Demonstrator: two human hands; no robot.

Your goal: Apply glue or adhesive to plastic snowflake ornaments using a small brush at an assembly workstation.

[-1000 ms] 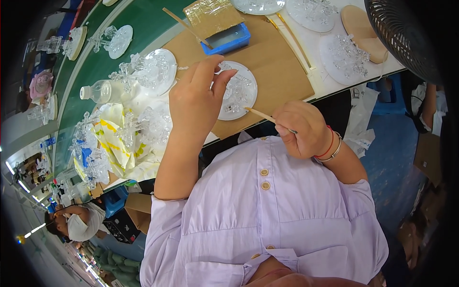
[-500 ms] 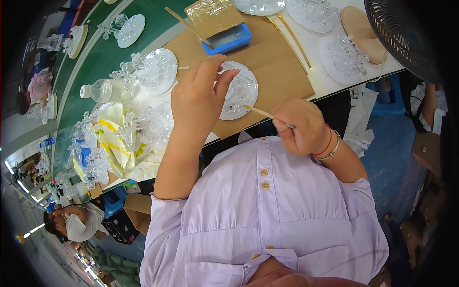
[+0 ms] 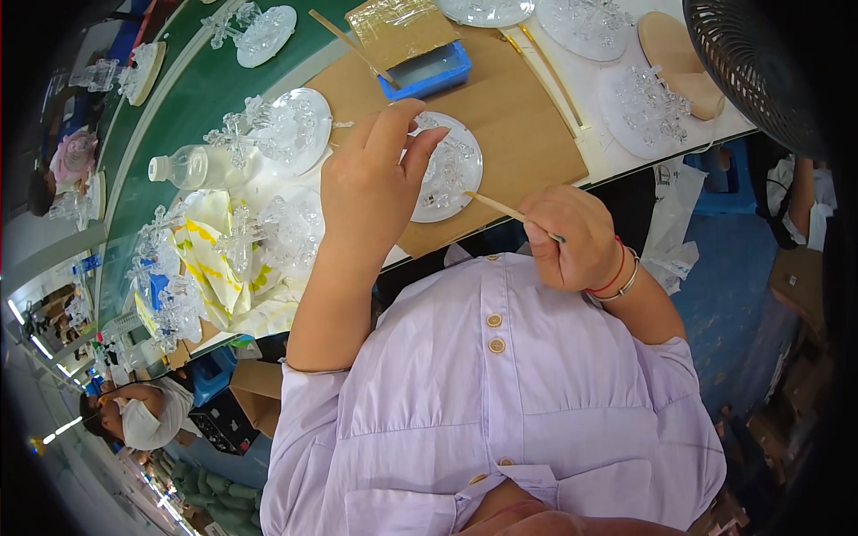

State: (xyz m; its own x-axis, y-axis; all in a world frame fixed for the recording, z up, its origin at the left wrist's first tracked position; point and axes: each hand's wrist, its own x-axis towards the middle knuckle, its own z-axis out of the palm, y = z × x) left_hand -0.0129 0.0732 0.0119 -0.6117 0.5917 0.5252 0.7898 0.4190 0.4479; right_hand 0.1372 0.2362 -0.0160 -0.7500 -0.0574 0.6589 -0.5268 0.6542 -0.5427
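Note:
A round white disc with a cluster of clear plastic parts, a clear ornament (image 3: pixel 444 170), rests on the brown cardboard in front of me. My left hand (image 3: pixel 375 174) is closed at its left edge, thumb and forefinger curled round its clear parts; the fingertips' exact hold is partly hidden. My right hand (image 3: pixel 567 234) grips a thin wooden stick (image 3: pixel 500 207) with a dark rear end. The stick's pointed tip is at the disc's lower right rim; whether they touch, I cannot tell.
A blue tray (image 3: pixel 433 76) with a cardboard cover and a flat stick sits behind. Similar ornaments (image 3: pixel 299 129) and a clear bottle (image 3: pixel 192 170) stand left. A black fan (image 3: pixel 755 80) is at right. A green conveyor (image 3: pixel 201 85) runs past; a co-worker (image 3: pixel 147 411) is far left.
My right hand has shifted a little to the right, drawing the stick's tip toward the disc's rim. My left hand stays put. On the green conveyor, an ornament has moved up and right.

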